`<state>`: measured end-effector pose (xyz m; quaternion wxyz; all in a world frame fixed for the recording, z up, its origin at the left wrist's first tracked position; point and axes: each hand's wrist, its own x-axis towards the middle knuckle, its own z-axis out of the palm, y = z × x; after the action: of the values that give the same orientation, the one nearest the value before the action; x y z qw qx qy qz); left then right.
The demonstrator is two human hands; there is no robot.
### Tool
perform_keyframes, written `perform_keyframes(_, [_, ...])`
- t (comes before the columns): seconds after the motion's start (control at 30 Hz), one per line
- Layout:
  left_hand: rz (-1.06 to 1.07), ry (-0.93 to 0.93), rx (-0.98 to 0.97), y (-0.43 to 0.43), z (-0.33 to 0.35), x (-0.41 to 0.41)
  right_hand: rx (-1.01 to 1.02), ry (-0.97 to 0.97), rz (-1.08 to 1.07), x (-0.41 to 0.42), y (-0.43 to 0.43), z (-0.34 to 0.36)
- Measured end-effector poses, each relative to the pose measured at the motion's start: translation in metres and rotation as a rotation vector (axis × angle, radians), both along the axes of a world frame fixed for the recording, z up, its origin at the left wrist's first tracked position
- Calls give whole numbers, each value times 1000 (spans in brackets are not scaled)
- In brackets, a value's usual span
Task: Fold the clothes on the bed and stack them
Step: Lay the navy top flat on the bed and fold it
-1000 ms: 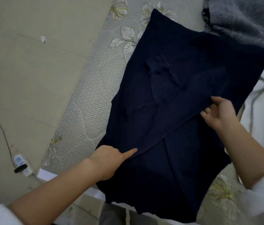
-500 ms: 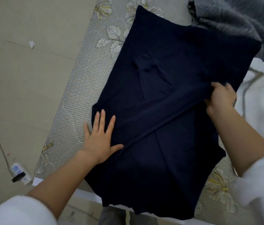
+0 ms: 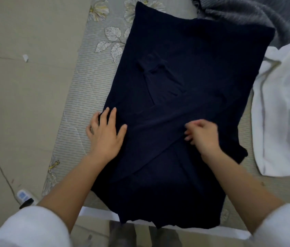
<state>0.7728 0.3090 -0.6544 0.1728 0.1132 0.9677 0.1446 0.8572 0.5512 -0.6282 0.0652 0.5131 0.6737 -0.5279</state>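
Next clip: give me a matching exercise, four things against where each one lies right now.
1 navy garment
2 white cloth
3 grey blanket
4 left hand

A at the far right
B spread across the middle of the bed
C pressing flat on the garment's left edge
D beside the garment's right edge

Pairs: 1-B, 2-D, 3-A, 4-C

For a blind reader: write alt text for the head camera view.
A dark navy garment lies spread on a floral bed; the left hand presses flat on its left edge, the right hand, blurred, meets a diagonal fold mid-garment. A white cloth and a grey blanket lie to the right.
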Motion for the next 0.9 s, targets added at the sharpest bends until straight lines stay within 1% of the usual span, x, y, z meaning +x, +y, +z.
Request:
perform_keyframes(0.07, [8, 27, 37, -4, -5, -5, -244, -160, 192, 19, -40, -4])
perform_keyframes(0.13, [-20, 74, 78, -14, -11, -7, -371, -258, 277, 36, -75, -8])
perform_keyframes(0.17, [-35, 90, 94, -19, -13, -9, -405, -256, 250, 43, -88, -10])
perform_keyframes(0.23, [-56, 97, 115, -29, -16, -16, -458, -199, 124, 52, -108, -13])
perform_keyframes(0.33, [-85, 48, 179, -39, -15, -35, -521, -131, -23, 55, -130, -11])
perform_keyframes(0.43, [-73, 0, 278, -48, -7, -54, -485, -93, -30, 54, -142, -6])
perform_keyframes(0.53, [79, -96, 405, -59, 1, -65, -512, -76, 85, 55, -151, 0])
perform_keyframes(0.57, [90, -133, 395, -63, 1, -64, -487, -77, 131, 55, -156, -1])
perform_keyframes(0.6, [79, -155, 344, -67, 0, -61, -425, -85, 162, 55, -160, -2])
perform_keyframes(0.67, [54, -164, 254, -73, -1, -46, -259, -91, 176, 58, -165, -7])
perform_keyframes(0.7, [57, -155, 271, -74, 0, -33, -198, -78, 158, 61, -165, -9])
perform_keyframes(0.8, [56, -158, 403, -74, 6, 21, -75, -11, 98, 83, -157, -13])
perform_keyframes(0.9, [83, -193, 443, -83, 7, 72, 124, -57, 195, 128, -143, -15])
